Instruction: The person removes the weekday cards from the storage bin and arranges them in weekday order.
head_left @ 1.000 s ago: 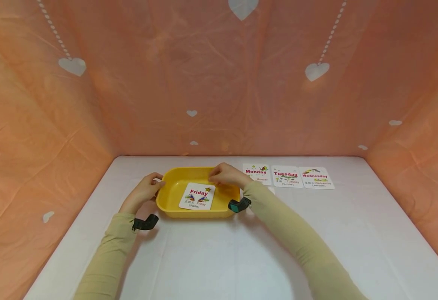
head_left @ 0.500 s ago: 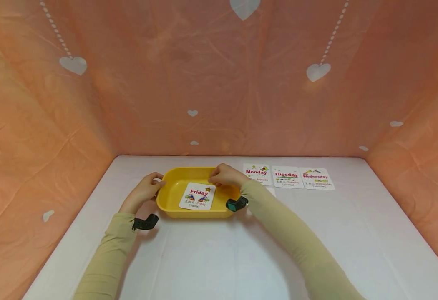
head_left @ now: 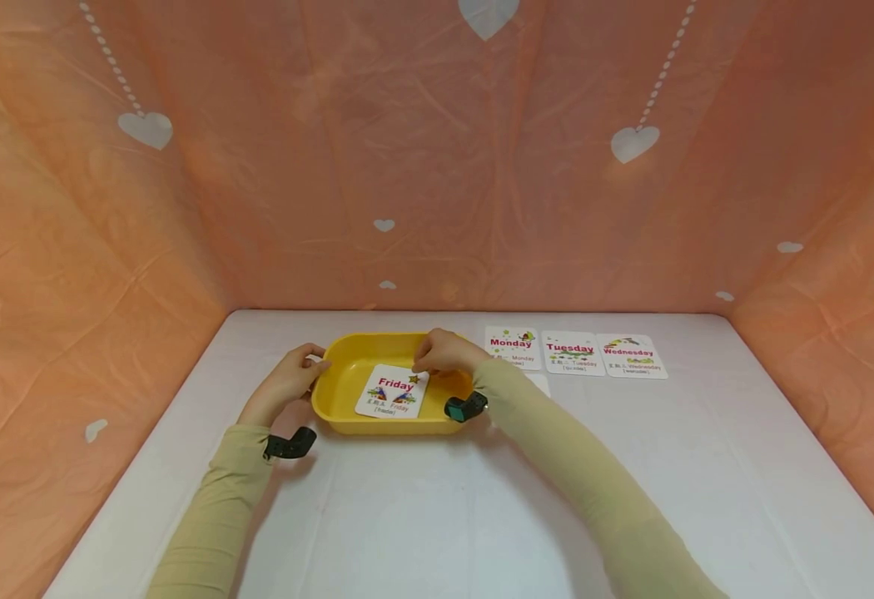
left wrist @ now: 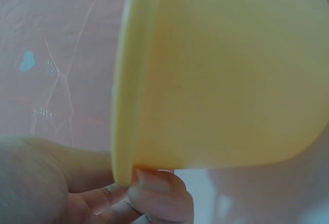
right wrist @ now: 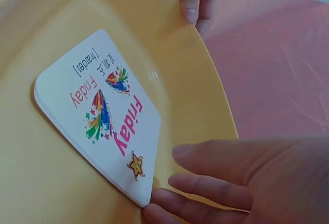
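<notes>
A yellow tray (head_left: 392, 426) stands on the white table, and a card reading Friday (head_left: 392, 391) lies in it. The right wrist view shows a thick edge under this card, like a small stack. My left hand (head_left: 289, 381) pinches the tray's left rim between thumb and fingers, also seen in the left wrist view. Inside the tray, my right hand (head_left: 448, 353) reaches the Friday card's star corner. Its fingertips (right wrist: 163, 216) touch that corner, while the thumb stays apart from the card.
Right of the tray, a Monday card (head_left: 510, 345), a Tuesday card (head_left: 572, 353) and a Wednesday card (head_left: 632, 358) lie in a row. Below Monday, another white card (head_left: 538, 383) is mostly hidden by my right sleeve. An orange cloth (head_left: 437, 166) with hearts walls the table's back and sides.
My right hand has shifted slightly left, toward the Friday card's corner, and the card has slid a little left. My left hand remains on the tray's rim.
</notes>
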Demonstrator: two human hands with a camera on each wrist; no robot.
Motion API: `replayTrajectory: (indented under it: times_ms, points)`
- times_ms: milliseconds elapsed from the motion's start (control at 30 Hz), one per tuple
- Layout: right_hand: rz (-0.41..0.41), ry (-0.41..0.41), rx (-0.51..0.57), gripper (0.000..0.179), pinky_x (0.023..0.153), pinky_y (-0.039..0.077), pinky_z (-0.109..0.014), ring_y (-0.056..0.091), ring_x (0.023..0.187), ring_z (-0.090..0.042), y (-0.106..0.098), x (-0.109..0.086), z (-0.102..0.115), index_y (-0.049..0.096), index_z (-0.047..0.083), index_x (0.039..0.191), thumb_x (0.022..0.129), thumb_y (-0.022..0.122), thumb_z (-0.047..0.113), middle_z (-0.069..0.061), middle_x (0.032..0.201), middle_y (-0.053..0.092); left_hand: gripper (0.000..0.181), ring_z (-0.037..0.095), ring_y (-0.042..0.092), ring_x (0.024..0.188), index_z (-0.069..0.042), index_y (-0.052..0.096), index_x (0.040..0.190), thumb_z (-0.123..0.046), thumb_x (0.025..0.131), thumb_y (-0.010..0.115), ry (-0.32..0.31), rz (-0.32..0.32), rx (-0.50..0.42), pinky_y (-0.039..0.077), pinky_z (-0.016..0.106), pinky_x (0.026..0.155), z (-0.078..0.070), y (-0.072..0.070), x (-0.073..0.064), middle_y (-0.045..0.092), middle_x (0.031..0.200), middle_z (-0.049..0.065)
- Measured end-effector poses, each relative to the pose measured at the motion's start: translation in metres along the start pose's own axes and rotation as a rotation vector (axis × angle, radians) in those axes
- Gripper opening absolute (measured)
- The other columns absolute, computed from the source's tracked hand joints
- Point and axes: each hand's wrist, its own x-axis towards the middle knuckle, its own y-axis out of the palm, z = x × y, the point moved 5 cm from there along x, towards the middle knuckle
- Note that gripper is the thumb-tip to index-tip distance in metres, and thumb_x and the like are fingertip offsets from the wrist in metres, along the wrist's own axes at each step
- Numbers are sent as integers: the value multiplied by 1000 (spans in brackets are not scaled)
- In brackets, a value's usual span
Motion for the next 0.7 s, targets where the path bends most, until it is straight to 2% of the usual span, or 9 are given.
replayTrajectory:
  times_ms: [167, 367, 700]
  points:
    - [-19, 6, -23, 14, 73, 52, -35, 58, 74, -23, 0, -2, 1, 70, 0, 94, 85, 71, 10, -6, 82, 61, 34, 22, 54, 70, 6, 40, 129, -14, 102, 45, -5, -1, 3, 51, 28, 58, -1, 0, -1, 53, 93, 21]
    - [-32, 4, -8, 25, 78, 52, -38, 62, 87, -31, 1, -3, 0, 66, -3, 108, 86, 70, 8, -11, 99, 64, 34, 22, 54, 70, 5, 40, 129, -15, 102, 46, -15, -2, 12, 51, 28, 58, 0, 0, -1, 52, 92, 20]
    - [-28, 13, -42, 29, 75, 52, -36, 62, 83, -27, 2, -2, 1, 65, -2, 112, 85, 71, 9, -9, 97, 63, 35, 21, 53, 69, 5, 40, 130, -15, 102, 45, -12, -6, 13, 51, 29, 59, -1, 0, -1, 52, 91, 18]
